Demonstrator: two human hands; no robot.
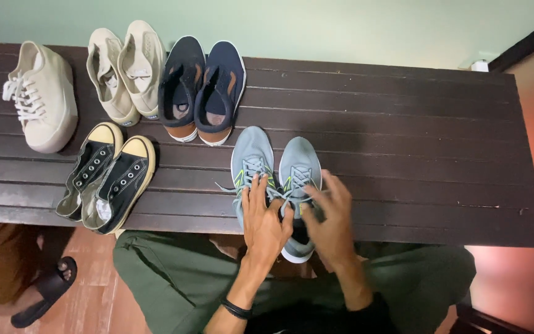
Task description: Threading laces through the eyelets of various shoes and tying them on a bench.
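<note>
Lap: green trousers (174, 272) filled the near edge, just below the bench (403, 154).
Left hand: the left hand (264, 222) lay flat, fingers spread and loose, over the heel end of the grey running shoes (276, 167), touching the left shoe's opening; a black band (236, 307) circled that wrist.
Right hand: the right hand (332, 222) sat over the right shoe's tongue, fingers curled and pinching the pale laces (292, 188).
Shoes' place: the grey pair stood side by side at the bench's near edge, toes pointing toward the wall (341, 25), heels overhanging the edge slightly.
Bench: dark brown wooden slats, running left to right, bare to the right of the grey pair.
Neighbours: on the bench left of the grey pair lay black canvas shoes (109, 179); beyond them navy sneakers (202, 86), cream slip-ons (128, 68) and a white lace-up shoe (41, 96).
Room: pale green wall behind the bench; reddish floor below its left end, where another person's foot in a black sandal (47, 291) showed.
Look of the shoes: grey mesh uppers, neon yellow-green accents by the eyelets, white soles.
</note>
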